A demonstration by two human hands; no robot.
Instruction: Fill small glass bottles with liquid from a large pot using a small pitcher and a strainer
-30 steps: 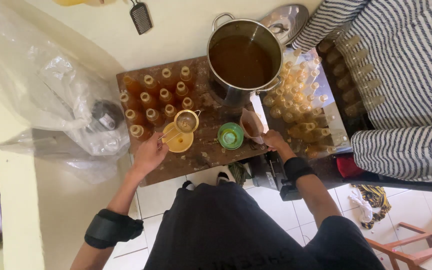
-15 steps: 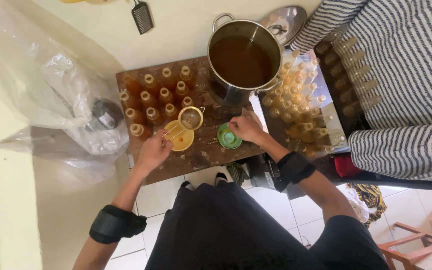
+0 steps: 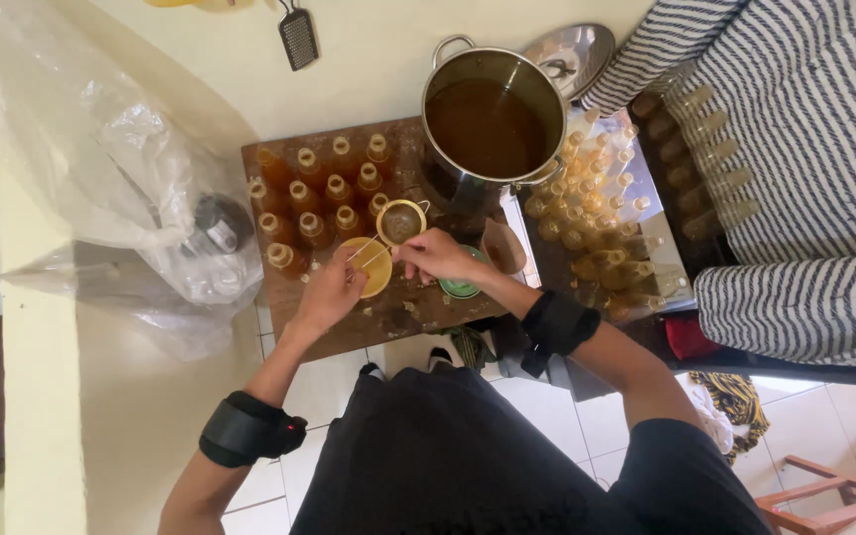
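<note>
My left hand (image 3: 329,292) grips the rim of a yellow funnel (image 3: 367,269) on a wooden tabletop (image 3: 349,322). My right hand (image 3: 436,256) is pinched on the thin wire handle of a small round strainer (image 3: 400,221) just beyond the funnel. A green cup (image 3: 465,289) peeks out from under my right hand. Several bottles of amber liquid (image 3: 314,193) stand in rows at the far left of the tabletop. A large steel pot (image 3: 492,124) of brown liquid stands at the far right corner.
Several empty clear bottles (image 3: 596,203) lie heaped right of the pot. A pot lid (image 3: 572,54) rests behind it. A big clear plastic bag (image 3: 121,178) bulges at the left. Striped cloth (image 3: 804,149) covers the right side. White tiled floor (image 3: 547,406) lies below.
My right hand has moved left from the green cup to the strainer's handle. The strainer has shifted a little to the right. My left hand stays at the funnel.
</note>
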